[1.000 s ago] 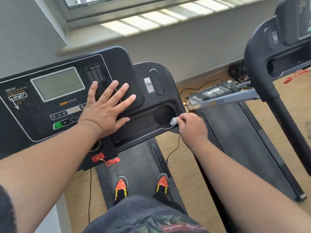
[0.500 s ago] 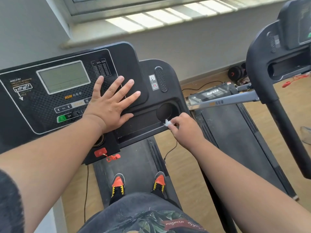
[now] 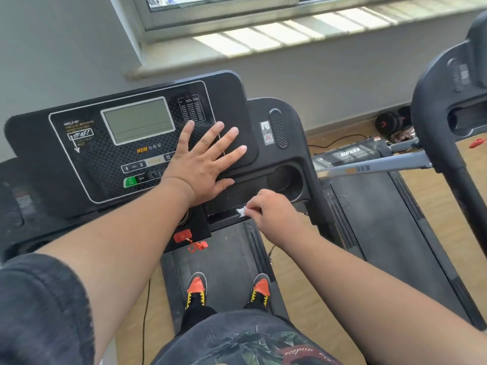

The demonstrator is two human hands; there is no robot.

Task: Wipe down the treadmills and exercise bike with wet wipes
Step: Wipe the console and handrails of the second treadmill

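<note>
Low in the frame, two orange-toed shoes (image 3: 196, 287) stand on the treadmill belt (image 3: 226, 254). Just right of centre, the right hand (image 3: 272, 210) pinches a small white wet wipe (image 3: 241, 211) against the console tray's front edge (image 3: 224, 216). Beyond it, the left hand (image 3: 203, 164) lies flat, fingers spread, on the black console (image 3: 79, 159), beside the grey display (image 3: 138, 121) in the upper left.

console (image 3: 87, 164): black, belongs to the near treadmill, grey screen in its upper part
left hand (image 3: 203, 162): flat on the console, fingers spread, right of the screen
right hand (image 3: 274, 210): at the console's lower right edge, pinches a small white wipe (image 3: 241, 211)
second treadmill (image 3: 382, 219): right of the console
shoes (image 3: 196, 288): orange, on the belt below the console
</note>
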